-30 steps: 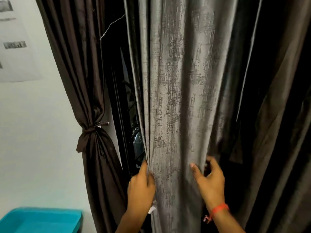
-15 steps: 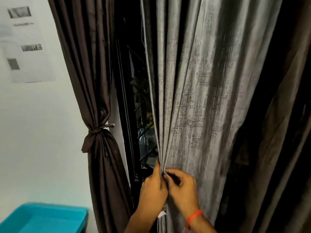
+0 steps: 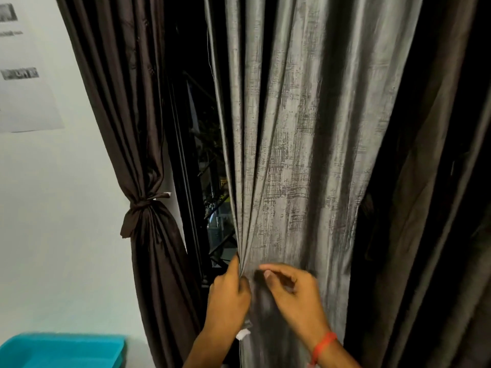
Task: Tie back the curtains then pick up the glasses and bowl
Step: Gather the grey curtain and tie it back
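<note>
A grey textured curtain (image 3: 300,144) hangs in the middle of the head view. My left hand (image 3: 229,296) grips its gathered left edge low down, thumb pointing up along the folds. My right hand (image 3: 293,293), with a red thread on the wrist, hovers just in front of the cloth beside the left hand, its fingers curled and holding nothing that I can see. A dark brown curtain (image 3: 127,107) on the left is gathered and knotted with a tie-back (image 3: 139,209). No glasses or bowl are in view.
A dark window (image 3: 204,166) with a grille shows between the two curtains. More dark curtain (image 3: 430,181) hangs at the right. A white wall (image 3: 58,208) with a paper sheet (image 3: 24,75) is at the left, and a teal tray (image 3: 61,350) sits at the bottom left.
My right hand came in from the curtain's right fold to pinch beside the left hand, then drew slightly back off the cloth. The grey curtain is bunched tighter at my left hand.
</note>
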